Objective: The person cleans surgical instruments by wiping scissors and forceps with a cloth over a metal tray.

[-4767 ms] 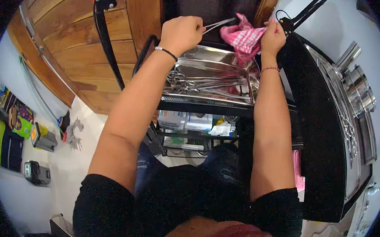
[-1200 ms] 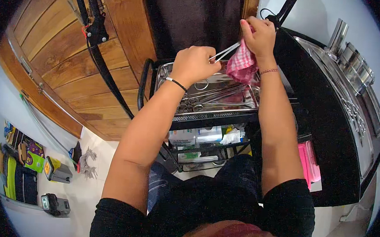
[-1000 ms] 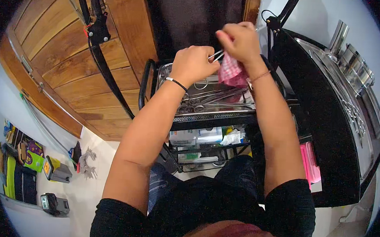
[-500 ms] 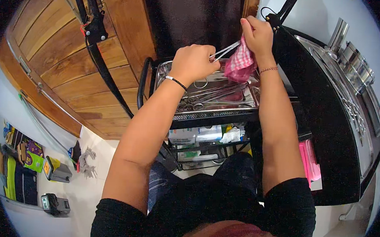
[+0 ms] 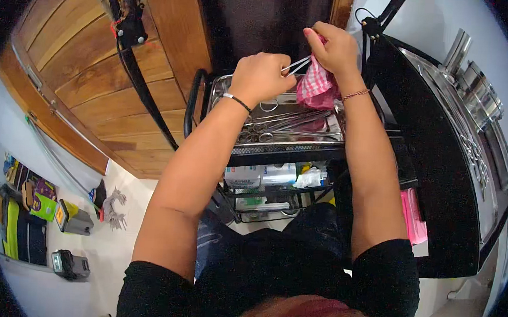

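Note:
My left hand (image 5: pixel 261 76) is closed around the handle end of a slim metal forceps-like instrument (image 5: pixel 296 66). Its two shanks point up to the right. A pink checked cloth (image 5: pixel 315 85) is bunched in my right hand (image 5: pixel 336 48), pinched around the far end of the instrument, whose tip it hides. Below both hands lies a metal tray (image 5: pixel 320 144) on a black cart. Several ring-handled instruments (image 5: pixel 289 123) are heaped in it, and one finger ring shows just under my left hand.
A black table (image 5: pixel 435 171) on the right bears a long tray (image 5: pixel 488 228) of instruments, a round steel canister (image 5: pixel 481 95) and a tall steel cylinder (image 5: pixel 458 49). A pink box (image 5: pixel 415 217) sits near its edge. Packages (image 5: pixel 273 174) fill the cart's lower shelf. A wooden door (image 5: pixel 103 83) stands left.
My right hand and the cloth have moved left along the instrument, closer to my left hand. Less of the shanks shows between them. The whole view has shifted slightly.

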Demonstrator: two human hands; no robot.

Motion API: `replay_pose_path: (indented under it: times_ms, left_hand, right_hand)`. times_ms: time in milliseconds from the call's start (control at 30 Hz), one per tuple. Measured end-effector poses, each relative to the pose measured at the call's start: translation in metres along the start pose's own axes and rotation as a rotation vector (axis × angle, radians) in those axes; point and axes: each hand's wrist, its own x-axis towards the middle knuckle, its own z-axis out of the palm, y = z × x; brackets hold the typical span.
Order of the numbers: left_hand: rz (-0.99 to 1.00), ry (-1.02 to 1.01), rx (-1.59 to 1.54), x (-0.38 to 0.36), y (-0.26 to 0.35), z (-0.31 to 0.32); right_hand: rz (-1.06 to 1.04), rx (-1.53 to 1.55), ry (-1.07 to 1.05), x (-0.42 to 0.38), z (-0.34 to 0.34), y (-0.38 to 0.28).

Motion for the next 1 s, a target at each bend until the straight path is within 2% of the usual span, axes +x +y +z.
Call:
replay_pose_path:
  times_ms: [133,233,300,333,467,633,800,1000]
  left_hand:
    - [0.016,0.026,0.0,-0.001,0.0,0.001]
    - [0.016,0.015,0.005,-0.001,-0.005,0.006]
    - [0.034,0.014,0.008,-0.002,-0.007,0.01]
    - [0.032,0.014,0.007,-0.002,-0.006,0.01]
    - [-0.028,0.009,-0.017,-0.002,0.0,0.001]
    - [-0.045,0.004,-0.03,-0.001,-0.001,0.002]
    - [-0.095,0.013,-0.096,-0.001,0.001,-0.001]
    - [-0.177,0.027,-0.131,0.002,-0.002,-0.003]
  right_hand:
    - [-0.065,-0.118,0.081,0.001,0.002,0.011]
    - [0.006,-0.225,0.117,-0.001,-0.005,0.021]
    - [0.429,0.094,0.093,-0.002,-0.01,0.02]
    - [0.428,0.094,0.092,-0.003,-0.009,0.023]
    - [0.53,0.441,0.379,-0.005,0.009,0.048]
    - [0.6,0.701,0.477,-0.013,0.032,0.083]
    - [0.713,0.548,0.474,0.001,0.005,0.04]
    - [0.689,0.404,0.397,-0.003,0.012,0.056]
